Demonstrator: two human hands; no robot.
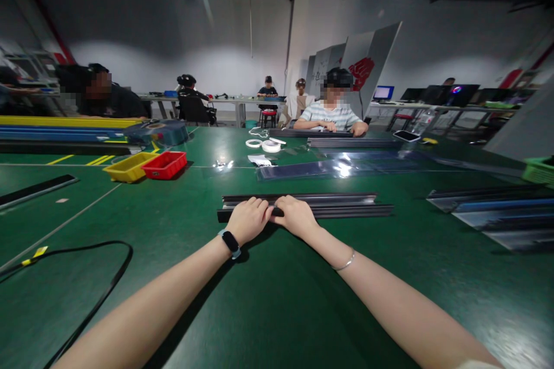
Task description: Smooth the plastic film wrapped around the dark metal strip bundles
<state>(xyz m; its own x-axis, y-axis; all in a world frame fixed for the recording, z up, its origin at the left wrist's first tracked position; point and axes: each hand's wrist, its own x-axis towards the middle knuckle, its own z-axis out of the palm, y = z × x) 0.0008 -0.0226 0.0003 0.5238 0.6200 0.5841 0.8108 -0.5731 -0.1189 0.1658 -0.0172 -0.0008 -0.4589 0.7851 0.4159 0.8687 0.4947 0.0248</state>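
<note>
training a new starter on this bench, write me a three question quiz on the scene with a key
1. True or false: the left hand and right hand are both on the long dark grooved strip lying on the green tabletop.
2. Which open plastic tray sits just right of the open yellow plastic tray: (a) white, (b) red, (c) black?
3. Fill the gap: the dark-faced wristband with a light blue strap is worn on the ____ wrist.

Key: 1. True. 2. b, the open red plastic tray. 3. left.

Long dark grooved profile (341,209), lying flat, crosswise on green tabletop (173,213).
</note>
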